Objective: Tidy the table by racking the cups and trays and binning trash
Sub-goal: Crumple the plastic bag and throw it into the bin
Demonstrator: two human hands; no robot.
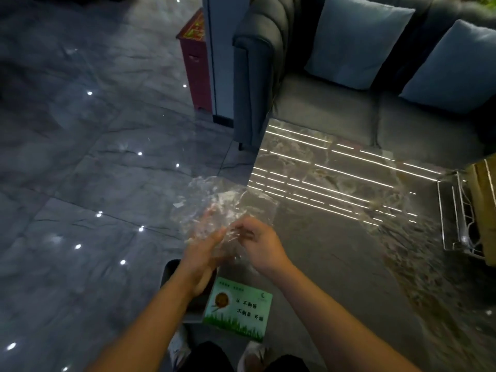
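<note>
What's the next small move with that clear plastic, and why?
Probably lower the clear plastic wrapper into the dark bin just beneath: both hands, left hand and right hand, already grip it, crumpled, off the marble table edge.

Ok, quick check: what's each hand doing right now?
Left hand: palm and fingers against the clear plastic wrap, holding it.
Right hand: fingers pinched on the same wrap.
</note>
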